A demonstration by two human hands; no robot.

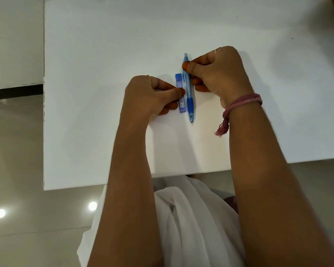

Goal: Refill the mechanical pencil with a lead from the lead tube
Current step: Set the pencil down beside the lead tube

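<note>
1. Looking down, you've got a wide flat white tabletop (104,93) w/ glossy grey floor tiles (17,151) around it; your lap, in white cloth (191,218), sits at the near edge.
2. Both bare forearms reach onto the table. Your right wrist carries a pink thread band w/ tassel (239,103).
3. Your right hand (218,72) is curled beside the upper barrel of the translucent blue plastic mechanical pencil (189,89): thumb on top, fingers tucked at the far side. Looks like a pinch on the barrel, but can't tell if it's off the table or lying flat.
4. Your left hand (150,95) is closed loosely, thumb tip pressing the small flat blue rectangular lead tube (180,87), other fingers curled under at its left side.
5. Pencil and tube lie parallel, side by side, touching or nearly so, mid-table. Pencil tip points toward you, cap end away. Tube's blue cap end also points away.
6. Judgement: early stage. Pencil cap looks on, tube looks shut, no lead out.
7. Risks from here:
   - Opening the tube tilted downward could spill leads; thin grey sticks would be hard to pick off the table.
   - Squeezing a lead hard or feeding it at an angle would prob. snap it.
   - Pulling the small end cap w/o a firm grip could let it drop to the floor.
   - Lifting one item may nudge the other into rolling, since they sit so close.
</note>
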